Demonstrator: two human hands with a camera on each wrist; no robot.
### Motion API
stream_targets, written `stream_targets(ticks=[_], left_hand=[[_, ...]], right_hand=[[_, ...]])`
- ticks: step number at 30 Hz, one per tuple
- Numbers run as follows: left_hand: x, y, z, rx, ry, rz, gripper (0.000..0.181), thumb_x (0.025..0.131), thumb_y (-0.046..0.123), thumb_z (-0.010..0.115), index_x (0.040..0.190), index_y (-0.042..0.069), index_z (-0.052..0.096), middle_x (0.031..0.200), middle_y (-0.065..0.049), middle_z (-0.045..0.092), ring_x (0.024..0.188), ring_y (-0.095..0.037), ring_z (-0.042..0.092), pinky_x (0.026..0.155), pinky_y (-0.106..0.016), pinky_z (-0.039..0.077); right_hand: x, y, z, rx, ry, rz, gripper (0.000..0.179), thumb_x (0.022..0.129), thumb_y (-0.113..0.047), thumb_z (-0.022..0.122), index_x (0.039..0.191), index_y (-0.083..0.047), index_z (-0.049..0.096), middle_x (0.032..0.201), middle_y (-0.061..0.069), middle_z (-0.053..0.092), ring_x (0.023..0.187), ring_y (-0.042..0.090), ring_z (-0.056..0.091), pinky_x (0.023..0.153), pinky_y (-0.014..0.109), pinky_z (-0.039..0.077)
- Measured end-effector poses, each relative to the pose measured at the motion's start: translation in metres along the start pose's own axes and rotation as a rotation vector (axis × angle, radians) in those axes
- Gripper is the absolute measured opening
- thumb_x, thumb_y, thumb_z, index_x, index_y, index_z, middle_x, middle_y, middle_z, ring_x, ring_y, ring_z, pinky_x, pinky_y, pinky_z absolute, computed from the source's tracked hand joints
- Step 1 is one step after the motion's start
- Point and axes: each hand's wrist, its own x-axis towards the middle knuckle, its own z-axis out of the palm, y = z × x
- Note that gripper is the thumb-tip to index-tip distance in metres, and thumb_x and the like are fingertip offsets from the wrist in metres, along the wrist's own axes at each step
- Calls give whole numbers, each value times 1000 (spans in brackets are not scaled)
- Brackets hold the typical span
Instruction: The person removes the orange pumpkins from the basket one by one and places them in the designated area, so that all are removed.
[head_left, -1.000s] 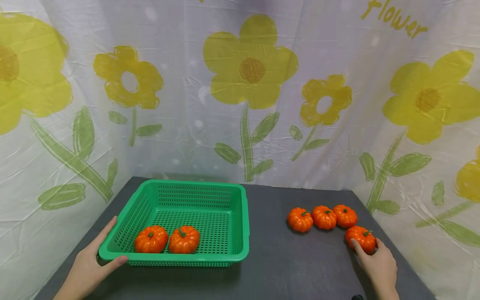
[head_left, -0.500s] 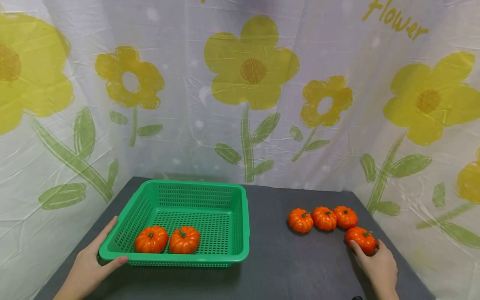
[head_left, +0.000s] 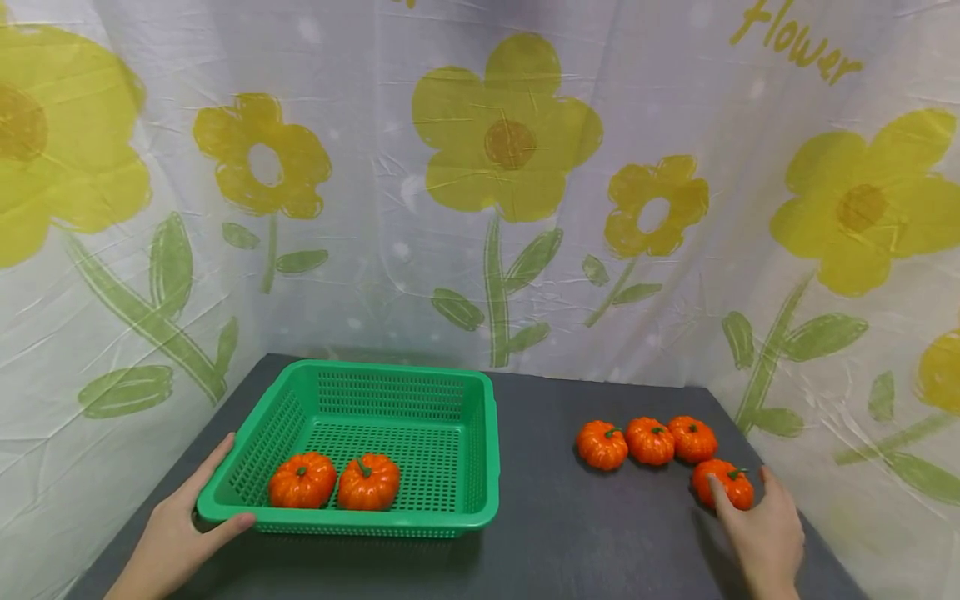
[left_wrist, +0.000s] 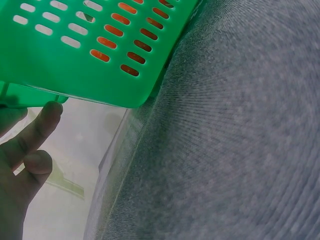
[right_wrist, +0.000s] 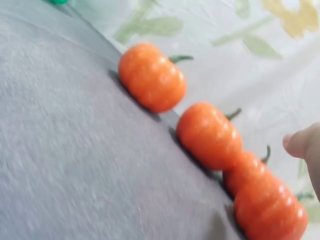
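Note:
At the right of the table a small orange pumpkin (head_left: 739, 493) with a green stem sits within the spread thumb and fingers of my right hand (head_left: 768, 533). In the right wrist view, one digit of the right hand (right_wrist: 306, 147) is apart from the row of pumpkins (right_wrist: 270, 210). My left hand (head_left: 171, 537) spans the near left corner of a green plastic basket (head_left: 352, 521), thumb along the front rim and fingers along the left side. Extended fingers (left_wrist: 42, 125) reach the rim in the left wrist view. Two pumpkins (head_left: 302, 481) lie inside the basket by its front wall.
Behind the right hand's pumpkin stand a left pumpkin (head_left: 602, 446), a middle pumpkin (head_left: 650, 442) and a rear right pumpkin (head_left: 693, 439), close together. The dark tabletop (head_left: 570, 525) lies between basket and pumpkins. A flower-printed curtain (head_left: 360, 275) encloses the back and sides.
My right hand has spread its fingers and shifted slightly right, away from the pumpkin's side. That pumpkin keeps its place. The left hand and basket have not moved.

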Motion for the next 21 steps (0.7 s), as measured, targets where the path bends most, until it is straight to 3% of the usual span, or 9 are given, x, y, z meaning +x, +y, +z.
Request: stream_targets(ticks=[6, 8, 11, 14, 15, 17, 21], left_hand=[[-1, -1, 0, 4, -2, -6, 108, 93, 37, 82, 173, 31, 10, 165, -33, 34, 131, -64, 47, 88, -82, 44], [-1, -1, 0, 2, -3, -7, 108, 93, 37, 82, 173, 32, 10, 165, -32, 33, 131, -65, 47, 88, -82, 44], [-1, -1, 1, 1, -7, -5, 108, 93, 37, 82, 173, 33, 9, 166, -31, 32, 132, -64, 47, 88, -82, 44], [0, -1, 0, 1, -9, 0, 108, 93, 37, 82, 173, 32, 10, 166, -31, 33, 133, -64, 47, 88, -81, 44], [0, -1, 0, 1, -9, 2, 108, 93, 37, 82, 173, 31, 10, 166, -32, 33, 133, -63, 47, 88, -81, 44], [-1, -1, 0, 1, -7, 5, 108, 93, 37, 82, 173, 31, 10, 165, -33, 34, 132, -62, 47, 88, -81, 45], [-2, 1, 0, -2, 10, 16, 108, 92, 36, 84, 173, 31, 12, 162, -34, 38, 131, -59, 49, 88, -79, 46]], right_hand=[[-5, -28, 6, 122, 77, -173, 75, 85, -30, 87, 140, 13, 58, 136, 36, 61, 123, 56, 57, 99, 72, 45], [-8, -37, 10, 178, 65, -211, 72, 84, -28, 89, 138, 10, 62, 135, 33, 63, 123, 53, 59, 101, 69, 45], [-12, -53, 17, 228, -7, -214, 69, 85, -31, 91, 140, 2, 65, 133, 26, 67, 86, 39, 67, 84, 46, 56], [-18, -69, 23, 257, -113, -210, 67, 87, -35, 90, 143, -6, 64, 133, 20, 68, 51, 19, 47, 57, 27, 46], [-19, -75, 25, 262, -138, -220, 67, 87, -35, 90, 143, -8, 64, 133, 18, 68, 46, 13, 39, 53, 23, 40], [-21, -85, 31, 283, -181, -248, 67, 88, -36, 90, 144, -10, 64, 137, 16, 68, 46, 6, 38, 53, 21, 42], [-23, -108, 41, 318, -234, -342, 65, 88, -32, 90, 143, -11, 63, 140, 15, 66, 42, 6, 35, 55, 23, 45]])
